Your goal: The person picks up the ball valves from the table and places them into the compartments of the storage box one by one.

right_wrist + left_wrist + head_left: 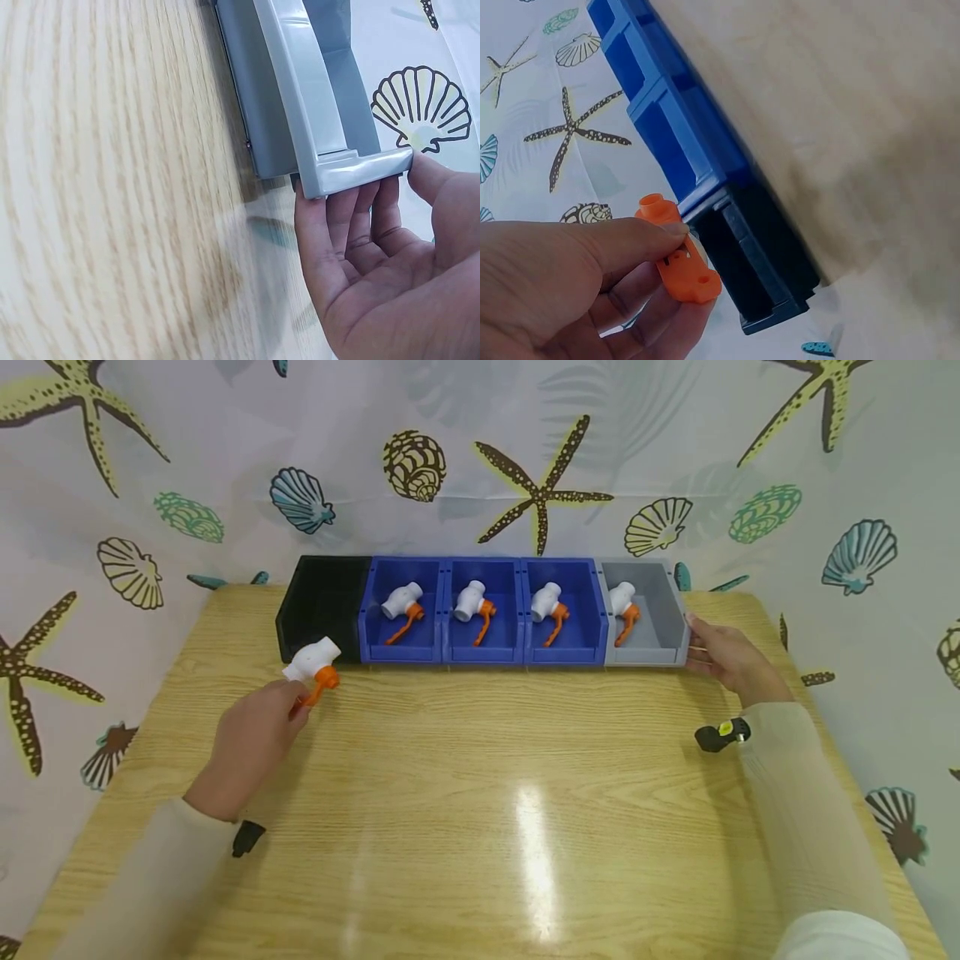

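A white ball valve [313,658] with an orange lever handle [682,274] is in my left hand [255,739], whose thumb and fingers pinch the handle. It hangs at the front left corner of the black bin [322,578]; the left wrist view mostly hides its white body. My right hand [723,653] is at the right side of the grey bin [660,618], thumb at the rim and bent fingers against the outer wall [360,172]. Inside that grey bin, a similar valve [624,602] lies at the left.
Between the black and grey bins stand blue bins [483,653], each with one white valve [470,600] with an orange handle. The row sits at the back of the wooden table [450,777], against a shell-patterned cloth [360,410].
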`<action>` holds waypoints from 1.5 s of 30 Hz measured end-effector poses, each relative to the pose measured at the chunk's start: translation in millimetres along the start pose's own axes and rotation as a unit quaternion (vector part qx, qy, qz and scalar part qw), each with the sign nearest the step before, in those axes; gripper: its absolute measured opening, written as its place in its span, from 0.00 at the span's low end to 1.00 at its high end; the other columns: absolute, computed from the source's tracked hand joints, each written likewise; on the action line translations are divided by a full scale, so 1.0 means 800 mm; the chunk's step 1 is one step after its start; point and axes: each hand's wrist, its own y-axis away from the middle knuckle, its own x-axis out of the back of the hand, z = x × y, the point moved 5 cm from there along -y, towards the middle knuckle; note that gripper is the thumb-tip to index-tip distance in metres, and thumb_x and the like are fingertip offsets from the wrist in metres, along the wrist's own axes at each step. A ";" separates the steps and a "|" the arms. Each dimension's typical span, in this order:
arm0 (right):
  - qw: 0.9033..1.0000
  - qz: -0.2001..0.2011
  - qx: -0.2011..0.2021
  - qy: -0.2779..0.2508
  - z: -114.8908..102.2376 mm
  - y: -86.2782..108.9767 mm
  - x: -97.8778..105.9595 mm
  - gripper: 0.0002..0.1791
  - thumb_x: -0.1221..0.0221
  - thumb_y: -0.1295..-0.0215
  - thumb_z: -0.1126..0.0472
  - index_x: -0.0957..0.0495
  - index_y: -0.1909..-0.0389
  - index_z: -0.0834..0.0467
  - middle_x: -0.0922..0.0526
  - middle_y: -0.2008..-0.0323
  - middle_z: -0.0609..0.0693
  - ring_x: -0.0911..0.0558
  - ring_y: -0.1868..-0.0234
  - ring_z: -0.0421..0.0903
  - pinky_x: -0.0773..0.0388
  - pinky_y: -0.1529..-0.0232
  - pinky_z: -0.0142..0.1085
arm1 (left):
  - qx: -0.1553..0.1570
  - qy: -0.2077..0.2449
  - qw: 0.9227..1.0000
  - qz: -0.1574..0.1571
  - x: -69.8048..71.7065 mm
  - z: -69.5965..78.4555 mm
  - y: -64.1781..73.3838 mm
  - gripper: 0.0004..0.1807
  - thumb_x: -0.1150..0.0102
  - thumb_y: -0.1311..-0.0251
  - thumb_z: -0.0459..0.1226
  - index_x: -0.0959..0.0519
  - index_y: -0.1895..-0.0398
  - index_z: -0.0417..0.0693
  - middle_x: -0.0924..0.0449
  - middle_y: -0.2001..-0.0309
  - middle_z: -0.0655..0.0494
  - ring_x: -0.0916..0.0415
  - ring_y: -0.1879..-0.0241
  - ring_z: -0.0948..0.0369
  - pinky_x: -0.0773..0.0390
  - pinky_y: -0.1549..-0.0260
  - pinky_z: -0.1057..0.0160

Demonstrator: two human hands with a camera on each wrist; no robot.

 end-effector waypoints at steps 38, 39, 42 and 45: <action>1.000 0.007 0.002 0.012 0.005 -0.002 -0.001 0.50 0.54 0.43 0.30 0.52 0.28 0.59 0.36 0.43 0.53 0.26 0.53 0.39 0.27 0.52 0.32 | 0.051 -0.029 0.998 -0.018 -0.040 -0.050 -0.149 0.07 0.45 0.38 0.33 0.24 0.64 0.35 0.24 0.69 0.39 0.26 0.73 0.47 0.26 0.75 0.48; 1.000 0.006 0.002 0.011 0.005 -0.002 -0.001 0.50 0.54 0.43 0.30 0.52 0.28 0.59 0.36 0.43 0.53 0.26 0.53 0.40 0.27 0.52 0.32 | 0.050 -0.033 0.998 -0.018 -0.041 -0.050 -0.151 0.07 0.46 0.38 0.33 0.24 0.64 0.35 0.24 0.69 0.39 0.26 0.73 0.47 0.26 0.75 0.47; 1.000 0.006 0.002 0.011 0.005 -0.002 -0.001 0.50 0.54 0.43 0.30 0.52 0.28 0.59 0.36 0.43 0.53 0.27 0.52 0.41 0.27 0.52 0.32 | 0.051 -0.041 0.998 -0.021 -0.045 -0.052 -0.158 0.07 0.45 0.39 0.33 0.24 0.66 0.35 0.24 0.70 0.39 0.26 0.74 0.47 0.26 0.77 0.48; 1.000 0.008 0.002 0.005 0.005 -0.003 0.000 0.50 0.54 0.43 0.30 0.51 0.28 0.59 0.36 0.43 0.53 0.27 0.52 0.41 0.27 0.51 0.32 | 0.055 -0.038 0.997 -0.024 -0.049 -0.058 -0.164 0.07 0.45 0.39 0.33 0.24 0.68 0.36 0.23 0.72 0.40 0.26 0.76 0.47 0.27 0.80 0.48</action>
